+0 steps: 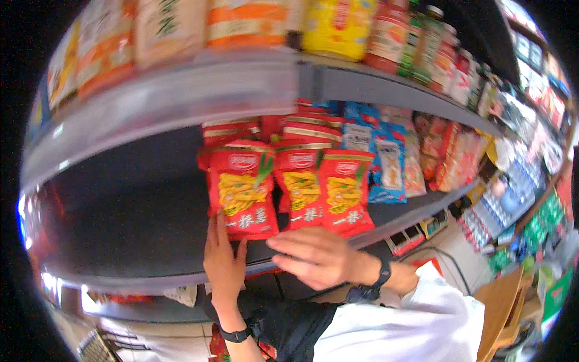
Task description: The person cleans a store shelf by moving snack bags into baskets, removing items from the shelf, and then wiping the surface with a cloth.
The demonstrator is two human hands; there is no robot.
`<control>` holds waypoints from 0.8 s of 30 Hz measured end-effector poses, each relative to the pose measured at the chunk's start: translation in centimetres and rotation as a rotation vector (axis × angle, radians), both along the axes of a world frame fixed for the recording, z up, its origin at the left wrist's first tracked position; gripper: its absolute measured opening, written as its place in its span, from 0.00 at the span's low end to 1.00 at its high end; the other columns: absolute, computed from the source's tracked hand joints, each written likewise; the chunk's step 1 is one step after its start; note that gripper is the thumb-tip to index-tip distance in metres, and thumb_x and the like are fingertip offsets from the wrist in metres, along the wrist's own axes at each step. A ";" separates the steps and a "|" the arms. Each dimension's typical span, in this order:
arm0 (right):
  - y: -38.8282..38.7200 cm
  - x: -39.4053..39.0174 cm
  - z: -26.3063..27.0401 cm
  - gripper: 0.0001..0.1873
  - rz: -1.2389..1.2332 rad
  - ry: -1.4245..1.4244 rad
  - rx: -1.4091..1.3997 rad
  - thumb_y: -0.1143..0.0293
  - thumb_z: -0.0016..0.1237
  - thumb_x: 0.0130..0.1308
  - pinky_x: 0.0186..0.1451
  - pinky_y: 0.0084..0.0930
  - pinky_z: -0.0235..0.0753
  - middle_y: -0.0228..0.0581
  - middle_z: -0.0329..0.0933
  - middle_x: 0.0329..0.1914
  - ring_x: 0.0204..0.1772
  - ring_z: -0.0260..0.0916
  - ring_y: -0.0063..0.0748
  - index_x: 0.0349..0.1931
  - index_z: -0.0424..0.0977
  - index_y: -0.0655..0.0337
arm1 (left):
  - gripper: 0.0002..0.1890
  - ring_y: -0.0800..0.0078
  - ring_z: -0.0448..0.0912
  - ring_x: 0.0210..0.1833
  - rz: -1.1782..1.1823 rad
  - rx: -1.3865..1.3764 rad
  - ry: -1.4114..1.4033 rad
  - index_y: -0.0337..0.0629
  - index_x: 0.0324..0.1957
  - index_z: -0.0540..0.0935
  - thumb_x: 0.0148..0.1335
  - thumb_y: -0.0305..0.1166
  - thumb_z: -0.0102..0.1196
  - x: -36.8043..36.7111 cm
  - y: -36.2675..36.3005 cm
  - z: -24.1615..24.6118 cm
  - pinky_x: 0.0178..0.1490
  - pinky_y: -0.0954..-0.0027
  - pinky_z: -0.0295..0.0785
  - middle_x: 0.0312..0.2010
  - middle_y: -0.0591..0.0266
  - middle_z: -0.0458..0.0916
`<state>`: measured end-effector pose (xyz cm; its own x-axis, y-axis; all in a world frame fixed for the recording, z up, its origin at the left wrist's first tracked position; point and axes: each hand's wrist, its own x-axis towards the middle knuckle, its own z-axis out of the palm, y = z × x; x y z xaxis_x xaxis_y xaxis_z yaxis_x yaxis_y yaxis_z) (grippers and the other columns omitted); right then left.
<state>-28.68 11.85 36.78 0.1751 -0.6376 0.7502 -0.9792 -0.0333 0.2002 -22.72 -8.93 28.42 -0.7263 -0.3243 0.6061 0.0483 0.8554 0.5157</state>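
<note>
Red snack bags stand in rows on a dark shelf. My left hand [224, 260] touches the lower left edge of the leftmost front red bag [244, 192], fingers spread, thumb under its lower edge. Right of it stand a second red bag [302, 192] and a third red bag [346, 194], leaning near the shelf's front edge. My right hand [316, 258] is just below these bags, in front of the shelf edge, its fingers pointing left and apart. I see nothing held in it. More red bags [312, 129] stand behind the front ones.
Blue snack bags [389, 163] and pink-red packs [459, 158] stand to the right. The upper shelf edge [181, 92] overhangs, bearing orange packs [246, 22], a yellow pack [339, 27] and bottles [389, 36]. Bottle packs [509, 194] and a wooden board [500, 312] are at the right.
</note>
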 end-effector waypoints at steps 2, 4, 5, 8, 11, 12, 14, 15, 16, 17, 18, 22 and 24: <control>2.9 -1.3 4.2 0.13 -0.061 0.237 -0.169 0.75 0.52 0.56 0.52 0.33 0.78 0.46 0.77 0.50 0.52 0.76 0.40 0.43 0.76 0.61 | 0.39 0.44 0.64 0.67 0.118 -0.015 -0.060 0.46 0.70 0.56 0.57 0.30 0.59 1.2 -0.8 0.4 0.63 0.54 0.66 0.67 0.43 0.60; 7.5 -3.3 7.4 0.11 -0.406 0.370 -0.307 0.76 0.48 0.57 0.51 0.38 0.75 0.45 0.78 0.46 0.48 0.76 0.44 0.40 0.76 0.58 | 0.40 0.44 0.63 0.67 0.098 -0.034 -0.064 0.47 0.70 0.56 0.57 0.30 0.59 1.8 -1.1 0.6 0.64 0.54 0.66 0.68 0.43 0.60; 9.8 -4.5 9.7 0.10 -0.486 0.407 -0.432 0.77 0.44 0.57 0.51 0.40 0.73 0.45 0.78 0.44 0.48 0.75 0.46 0.39 0.76 0.59 | 0.40 0.45 0.62 0.68 0.087 -0.027 -0.063 0.47 0.71 0.55 0.57 0.30 0.59 1.3 -0.7 0.5 0.64 0.54 0.66 0.68 0.43 0.59; 17.4 -9.7 14.6 0.09 -0.773 0.514 -0.620 0.78 0.42 0.60 0.54 0.38 0.70 0.49 0.76 0.44 0.49 0.72 0.49 0.39 0.73 0.65 | 0.41 0.45 0.61 0.69 0.087 -0.048 -0.091 0.48 0.71 0.54 0.58 0.30 0.59 1.3 -0.7 0.5 0.65 0.54 0.65 0.68 0.42 0.58; 28.1 -16.0 18.0 0.12 -0.998 0.326 -0.735 0.69 0.39 0.70 0.59 0.38 0.65 0.49 0.76 0.48 0.53 0.70 0.53 0.46 0.74 0.64 | 0.41 0.44 0.60 0.69 0.044 -0.075 -0.088 0.49 0.72 0.53 0.58 0.31 0.59 1.4 -0.6 0.3 0.65 0.54 0.64 0.68 0.41 0.58; 33.5 -19.0 18.4 0.15 -1.045 0.259 -0.655 0.65 0.37 0.72 0.60 0.39 0.65 0.50 0.76 0.50 0.55 0.69 0.54 0.48 0.74 0.64 | 0.41 0.44 0.60 0.70 0.035 -0.066 -0.074 0.49 0.72 0.53 0.58 0.32 0.59 1.2 -0.3 0.4 0.66 0.54 0.64 0.68 0.41 0.58; 35.7 -23.3 15.7 0.21 -1.016 -0.111 -0.501 0.60 0.32 0.75 0.62 0.40 0.63 0.55 0.75 0.53 0.59 0.66 0.57 0.49 0.75 0.67 | 0.40 0.45 0.59 0.70 0.080 -0.083 -0.090 0.48 0.71 0.53 0.59 0.33 0.58 1.4 -0.9 0.2 0.66 0.55 0.63 0.69 0.42 0.57; 37.2 -25.3 15.8 0.21 -1.020 -0.138 -0.495 0.60 0.32 0.75 0.62 0.40 0.63 0.55 0.75 0.53 0.59 0.66 0.57 0.49 0.75 0.67 | 0.40 0.45 0.59 0.70 0.081 -0.091 -0.115 0.48 0.71 0.53 0.59 0.33 0.58 0.9 -0.7 0.3 0.66 0.55 0.63 0.69 0.42 0.57; 40.0 -26.9 14.5 0.21 -1.018 0.021 -0.549 0.60 0.32 0.75 0.64 0.38 0.61 0.55 0.74 0.55 0.60 0.66 0.54 0.52 0.73 0.67 | 0.39 0.45 0.58 0.71 0.061 -0.089 -0.083 0.47 0.71 0.54 0.60 0.34 0.58 0.0 -0.2 0.2 0.67 0.55 0.63 0.69 0.42 0.57; 42.7 -28.3 13.7 0.21 -1.016 0.191 -0.598 0.61 0.32 0.76 0.66 0.35 0.59 0.56 0.73 0.56 0.61 0.66 0.50 0.55 0.71 0.67 | 0.38 0.45 0.58 0.71 0.030 -0.081 -0.070 0.47 0.71 0.54 0.61 0.35 0.57 -0.5 0.4 -0.3 0.67 0.54 0.62 0.69 0.43 0.57; 42.5 -28.7 13.8 0.21 -1.038 0.211 -0.601 0.61 0.32 0.75 0.66 0.35 0.59 0.56 0.73 0.56 0.61 0.66 0.51 0.55 0.71 0.68 | 0.38 0.45 0.57 0.71 0.035 -0.104 -0.071 0.46 0.71 0.54 0.62 0.35 0.57 -0.2 -0.1 -0.3 0.67 0.54 0.61 0.69 0.42 0.57; 38.3 -26.3 13.9 0.21 -1.107 0.063 -0.531 0.61 0.32 0.75 0.66 0.36 0.59 0.56 0.73 0.56 0.61 0.66 0.51 0.55 0.71 0.68 | 0.36 0.47 0.54 0.73 0.055 -0.185 -0.103 0.43 0.70 0.55 0.64 0.36 0.55 0.0 -1.3 -0.4 0.70 0.54 0.57 0.69 0.43 0.57; 38.4 -26.2 12.9 0.21 -1.118 0.044 -0.522 0.61 0.33 0.75 0.66 0.36 0.59 0.56 0.73 0.55 0.61 0.66 0.51 0.55 0.71 0.68 | 0.36 0.48 0.53 0.73 0.057 -0.203 -0.115 0.43 0.70 0.55 0.64 0.37 0.55 0.0 -0.7 0.1 0.70 0.55 0.57 0.70 0.44 0.57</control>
<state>-54.84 50.21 49.68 -0.2420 -0.0795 0.9670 -0.4101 0.9116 -0.0277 -22.69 -9.68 28.54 -0.7781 -0.2465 0.5777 -0.0518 0.9418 0.3321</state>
